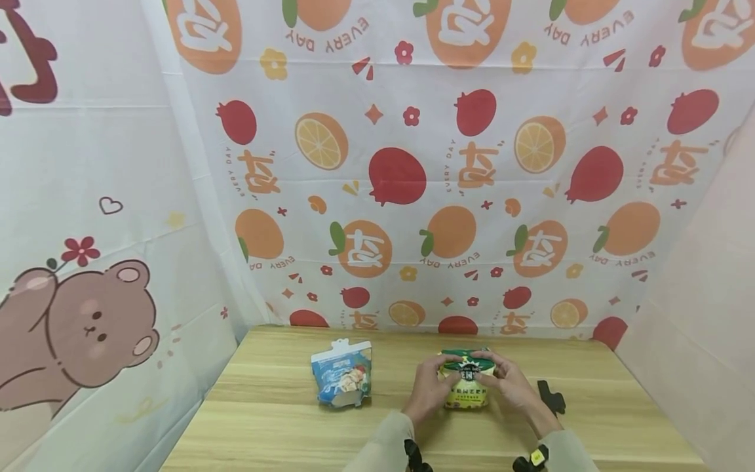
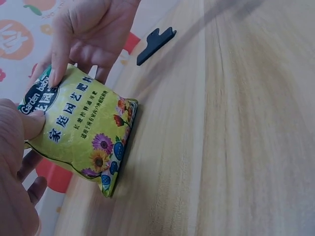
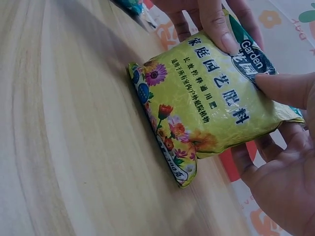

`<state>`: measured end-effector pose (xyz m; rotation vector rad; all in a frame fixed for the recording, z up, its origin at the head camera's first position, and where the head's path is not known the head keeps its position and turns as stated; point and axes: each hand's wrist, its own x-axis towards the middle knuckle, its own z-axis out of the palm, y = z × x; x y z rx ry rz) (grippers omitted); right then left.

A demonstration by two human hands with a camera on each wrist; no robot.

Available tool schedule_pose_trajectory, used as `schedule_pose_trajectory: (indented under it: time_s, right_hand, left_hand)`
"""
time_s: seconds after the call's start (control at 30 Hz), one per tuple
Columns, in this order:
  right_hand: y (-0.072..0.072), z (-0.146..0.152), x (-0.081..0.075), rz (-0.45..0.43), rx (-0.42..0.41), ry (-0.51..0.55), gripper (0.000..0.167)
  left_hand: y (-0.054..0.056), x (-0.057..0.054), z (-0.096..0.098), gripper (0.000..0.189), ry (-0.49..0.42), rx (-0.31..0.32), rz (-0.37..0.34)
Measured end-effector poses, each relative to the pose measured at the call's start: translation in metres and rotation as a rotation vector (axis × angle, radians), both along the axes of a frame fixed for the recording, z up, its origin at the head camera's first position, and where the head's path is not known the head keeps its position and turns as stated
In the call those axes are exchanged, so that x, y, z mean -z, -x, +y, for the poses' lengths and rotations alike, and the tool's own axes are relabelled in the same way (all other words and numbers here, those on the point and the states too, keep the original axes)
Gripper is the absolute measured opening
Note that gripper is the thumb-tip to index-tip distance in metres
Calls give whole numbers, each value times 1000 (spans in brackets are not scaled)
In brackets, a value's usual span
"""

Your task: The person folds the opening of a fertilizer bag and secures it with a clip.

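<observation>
Upright on the wooden table stands a yellow-green bag of garden fertilizer (image 1: pixel 468 397), with printed flowers along its lower part. My left hand (image 1: pixel 431 389) holds its left side, the thumb pressed on the front near the dark oval label. On the opposite side my right hand (image 1: pixel 516 388) grips the bag, its thumb also on the front and its fingers behind. In the right wrist view the fertilizer bag (image 3: pixel 197 105) leans back, its bottom edge at the tabletop. The fingers behind the bag are partly hidden.
A blue bag (image 1: pixel 341 379) with a white sealing clip (image 1: pixel 341 349) across its top stands to the left on the table (image 1: pixel 265 406). To the right of my right hand lies a black clip (image 1: pixel 551 397). A fruit-print curtain (image 1: pixel 401 177) hangs behind the table.
</observation>
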<state>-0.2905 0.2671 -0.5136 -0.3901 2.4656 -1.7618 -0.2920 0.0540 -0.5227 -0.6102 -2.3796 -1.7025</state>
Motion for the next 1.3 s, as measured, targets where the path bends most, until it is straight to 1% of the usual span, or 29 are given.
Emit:
schedule_pose_trajectory:
  time_s: [0.07,0.17,0.3,0.43,0.57,0.67,0.73,0.87,0.97,1.1,1.3]
  right_hand:
    - [0,0,2,4,-3,20,53]
    - [0,1,5,20,-25,37,53]
    - [-1,0,11,23,-28,39,56]
    - [-3,-1,15,17,-19,68,60]
    - [-6,-2,16,-3,-8,135,60]
    - [-9,-4,17,-13,7,163,59]
    - [-10,-5,19,-3,-3,186,57]
    - [-12,-8,24,24,-17,212,56]
    - [-14,-10,26,27,10,222,55]
    - [-14,-12,28,36,29,260,57]
    - [-16,-12,29,30,37,262,59]
  left_hand:
    - [0,0,0,28,6,-6,25]
    - [-1,1,0,28,13,-16,44]
    - [-2,6,0,28,21,-16,67]
    - [-2,10,1,28,35,-22,110]
    - [-2,10,2,29,38,-27,125]
    - [-3,9,3,28,40,-19,134]
    - [-3,10,2,28,38,-14,148]
    - [-3,12,0,27,45,-12,144]
    - [-3,14,-1,27,50,-12,150]
    - [-2,15,-2,25,43,-6,184]
    - [-3,15,-1,24,32,-10,208]
